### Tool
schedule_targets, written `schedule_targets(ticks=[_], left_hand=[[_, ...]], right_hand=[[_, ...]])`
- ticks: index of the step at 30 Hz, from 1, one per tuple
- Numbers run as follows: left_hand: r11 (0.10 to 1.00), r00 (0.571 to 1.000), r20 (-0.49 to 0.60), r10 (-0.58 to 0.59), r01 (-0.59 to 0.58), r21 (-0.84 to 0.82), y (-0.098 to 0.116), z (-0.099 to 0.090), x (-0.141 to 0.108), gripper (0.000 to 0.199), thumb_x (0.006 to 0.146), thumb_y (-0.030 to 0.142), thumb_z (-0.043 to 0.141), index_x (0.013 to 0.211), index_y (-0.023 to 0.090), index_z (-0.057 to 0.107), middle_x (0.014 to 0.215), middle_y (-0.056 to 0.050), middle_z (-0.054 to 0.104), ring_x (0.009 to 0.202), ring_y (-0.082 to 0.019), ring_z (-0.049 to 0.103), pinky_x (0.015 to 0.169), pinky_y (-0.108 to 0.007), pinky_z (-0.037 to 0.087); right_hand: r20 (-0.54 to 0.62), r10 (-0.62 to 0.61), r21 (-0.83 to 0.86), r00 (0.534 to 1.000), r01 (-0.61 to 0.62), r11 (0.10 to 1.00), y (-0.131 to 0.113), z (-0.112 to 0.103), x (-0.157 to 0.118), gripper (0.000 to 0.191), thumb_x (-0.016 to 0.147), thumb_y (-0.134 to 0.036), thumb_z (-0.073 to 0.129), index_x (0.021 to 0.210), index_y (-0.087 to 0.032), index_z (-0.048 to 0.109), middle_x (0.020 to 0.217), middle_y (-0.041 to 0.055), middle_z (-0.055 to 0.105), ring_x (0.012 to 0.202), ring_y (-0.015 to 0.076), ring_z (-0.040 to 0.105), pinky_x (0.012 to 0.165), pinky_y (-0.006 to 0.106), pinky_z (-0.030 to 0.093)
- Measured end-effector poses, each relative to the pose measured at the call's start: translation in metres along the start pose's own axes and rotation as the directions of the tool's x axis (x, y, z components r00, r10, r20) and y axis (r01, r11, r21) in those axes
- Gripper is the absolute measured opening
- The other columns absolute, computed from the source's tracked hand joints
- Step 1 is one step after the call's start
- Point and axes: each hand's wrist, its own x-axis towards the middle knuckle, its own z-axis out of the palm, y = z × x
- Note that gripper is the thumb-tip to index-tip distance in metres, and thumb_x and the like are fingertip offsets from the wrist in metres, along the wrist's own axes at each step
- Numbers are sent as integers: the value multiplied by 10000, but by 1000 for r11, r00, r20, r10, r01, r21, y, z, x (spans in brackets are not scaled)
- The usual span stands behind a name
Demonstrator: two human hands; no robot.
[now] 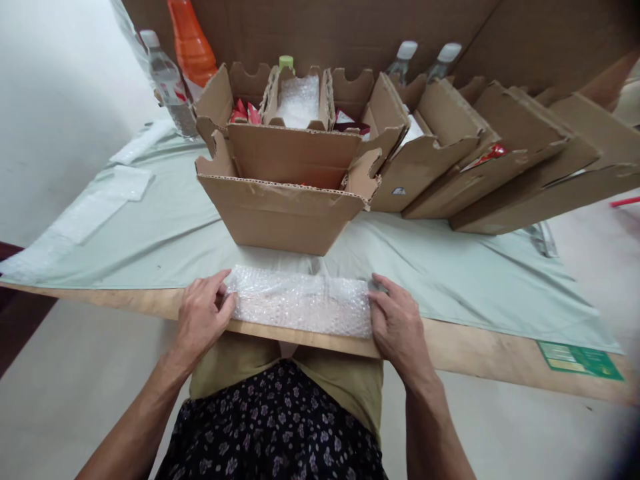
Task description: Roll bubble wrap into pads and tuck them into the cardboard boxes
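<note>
A strip of clear bubble wrap [300, 300] lies flat along the table's front edge, straight before me. Its left end is between the thumb and forefinger of my left hand [204, 313]. At the opposite end, my right hand [399, 321] grips the short edge with its fingers bent around it. Just behind the strip stands a cardboard box [280, 213] with an open top and cut-out sides. Something reddish shows low inside that box, too hidden to name.
Several more cardboard boxes [430, 153] stand in a row behind, some holding red packets or bubble wrap. A clear bottle [170, 83] and an orange bottle [193, 47] are at back left. Loose bubble wrap [90, 207] lies left on the green cloth [165, 233].
</note>
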Motion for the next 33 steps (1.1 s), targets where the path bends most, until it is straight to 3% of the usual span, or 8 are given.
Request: schedule_targets(ticks=[3,6,9,12,15,20,28,33], left_hand=[[998,995,-92,49,-45,49,-1,-7,-2,334,961,304,589,1240,147,685,992,-105,723,973,-292,672,915,-482,566],[988,978,-138,154,-151,31,21,-6,1,306,986,254,593,1252,130,679,1185,-164,707,1135,-316,663,999,-508,565],[941,941,-22,337,-337,-22,52,12,3,348,1013,184,532,1339,123,638,1442,-190,621,1386,-314,556,1148,-508,498],[897,883,174,437,-442,-8,61,35,2,413,1029,211,491,1417,111,590,1565,-182,549,1511,-310,446,1226,-505,423],[890,873,269,407,-445,98,40,42,-2,506,1033,357,524,1489,138,546,1607,-164,520,1515,-324,448,1244,-527,376],[863,877,248,412,-463,202,5,28,-8,579,1012,401,556,1539,166,508,1650,-133,475,1547,-325,407,1297,-531,253],[854,858,225,462,-499,149,10,29,-2,603,910,293,639,1486,132,568,1607,-155,524,1570,-319,362,1343,-486,148],[854,853,204,480,-508,114,5,29,0,598,871,299,657,1443,133,601,1479,-175,642,1598,-305,314,1350,-489,144]], right_hand=[[-100,104,4,990,-104,995,-4,-9,-3,251,965,-143,502,1023,-216,735,1319,112,724,1191,295,687,989,539,560],[-165,103,68,981,-93,993,-37,-13,8,228,983,-159,566,1148,-212,715,1342,111,712,1247,267,668,1068,519,547],[-36,-55,129,998,60,990,-80,10,21,376,994,-128,525,1347,-194,639,1461,128,639,1369,254,591,1126,483,522],[189,-216,90,958,202,975,-99,43,24,442,999,-145,476,1426,-136,590,1498,147,617,1416,286,543,1107,480,523],[277,-192,-27,941,207,978,-80,55,14,461,1036,-306,486,1455,-133,569,1499,152,620,1433,321,518,1107,509,496],[247,-148,-204,958,201,958,-32,35,-6,601,1061,-409,444,1613,-179,388,1558,135,572,1430,311,529,1100,497,465],[290,-204,-215,935,272,938,-14,23,-9,699,1036,-376,466,1685,-189,284,1510,134,617,1338,331,613,1001,483,505],[280,-141,-135,949,185,973,1,19,-24,693,1000,-298,548,1665,-282,355,1335,91,730,1222,336,681,915,461,530]])
